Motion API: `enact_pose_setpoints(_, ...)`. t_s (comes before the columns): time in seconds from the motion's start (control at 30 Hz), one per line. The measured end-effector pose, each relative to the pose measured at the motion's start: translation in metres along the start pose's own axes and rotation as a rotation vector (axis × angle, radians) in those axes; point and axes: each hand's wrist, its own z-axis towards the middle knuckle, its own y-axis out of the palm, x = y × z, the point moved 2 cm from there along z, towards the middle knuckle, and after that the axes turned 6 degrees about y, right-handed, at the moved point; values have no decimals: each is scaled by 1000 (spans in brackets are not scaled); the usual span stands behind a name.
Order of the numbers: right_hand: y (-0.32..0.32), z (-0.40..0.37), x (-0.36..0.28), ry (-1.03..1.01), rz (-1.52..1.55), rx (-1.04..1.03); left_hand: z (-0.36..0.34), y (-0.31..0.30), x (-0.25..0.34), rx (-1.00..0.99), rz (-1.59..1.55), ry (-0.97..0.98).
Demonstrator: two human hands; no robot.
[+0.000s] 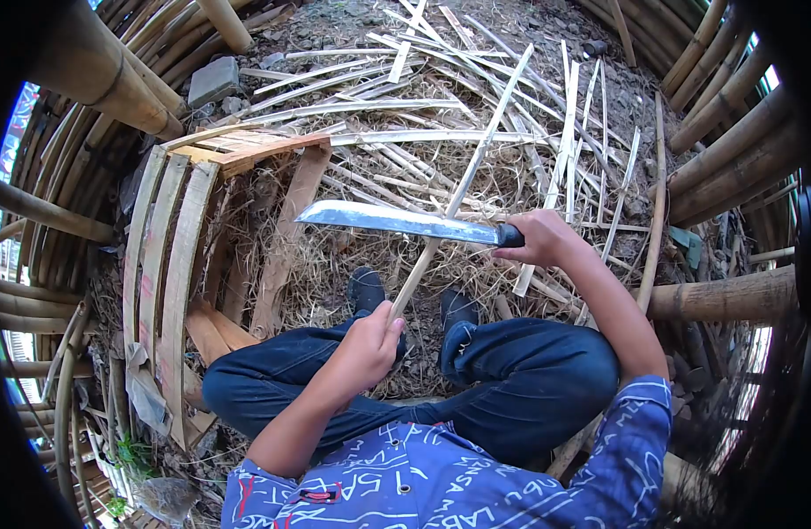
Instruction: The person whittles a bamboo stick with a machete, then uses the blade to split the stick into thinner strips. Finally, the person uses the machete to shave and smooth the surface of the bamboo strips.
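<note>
**Q:** What are the fingers doing?

**A:** The fingers of the left hand (368,346) are curled tight around the near end of a long bamboo strip (476,163), with the thumb on top. The fingers of the right hand (546,238) are wrapped closed around the black handle (509,235) of a large knife (392,219).

**Q:** Where do the strip and the knife sit?

**A:** The strip starts at the left hand, just below centre, and runs up toward one o'clock. Its far end lies over the litter on the ground. The knife is nearly level across the centre, with its tip toward nine o'clock and its handle toward three o'clock. The blade crosses the strip about midway. I cannot tell whether the edge bites into it or only rests against it.

**Q:** What surrounds the hands?

**A:** Bent legs in dark blue jeans (520,370) are at six o'clock. Two dark shoes (367,289) rest on straw just under the blade. Loose split bamboo strips (397,108) are scattered toward twelve o'clock. A panel of curved bamboo slats (163,256) lies at nine o'clock. Thick bamboo poles (732,295) are stacked at three o'clock, and a grey stone (213,81) sits at eleven o'clock.
</note>
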Motion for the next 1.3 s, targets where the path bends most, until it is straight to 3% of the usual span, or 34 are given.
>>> enact_pose_setpoints(0.03, -4, -1, 5, 0, -5, 7, -5, -2, -2, -2, -15, 6)
enact_pose_setpoints(0.1, -9, -6, 32, 371, 254, -48, -20, -7, -6, -7, -22, 19)
enact_pose_setpoints(0.17, -8, -16, 77, 423, 226, 107, -47, -13, -13, -24, -77, -59)
enact_pose_setpoints(0.23, -3, -27, 84, 419, 92, 214, -58, -14, -19, -21, -43, -76)
enact_pose_setpoints(0.33, -3, -27, 55, 432, 158, 141, -57, -7, -38, -8, -49, -77)
enact_pose_setpoints(0.43, -20, -22, 15, 242, 83, 117, -49, -5, -42, 55, -85, -21)
enact_pose_setpoints(0.5, -20, -9, -10, 222, 148, -72, -46, -6, -42, 98, -92, 5)
enact_pose_setpoints(0.53, -25, -10, -28, 97, 160, -30, -44, -7, -40, 117, -96, 29)
enact_pose_setpoints(0.63, -27, -7, -68, -34, 27, -95, -43, -7, -31, 141, -160, 29)
enact_pose_setpoints(0.77, -15, -2, -71, -177, -29, -19, -50, 2, -30, 161, -222, 44)
enact_pose_setpoints(1.03, -21, 1, -38, -120, -78, 76, -63, 6, -19, 103, -244, 41)
enact_pose_setpoints(1.17, -26, 5, -1, 142, 113, 72, -82, 7, -19, 105, -274, 75)
enact_pose_setpoints(1.3, -28, -3, 8, 202, -36, 122, -92, 9, -34, 44, -253, 19)
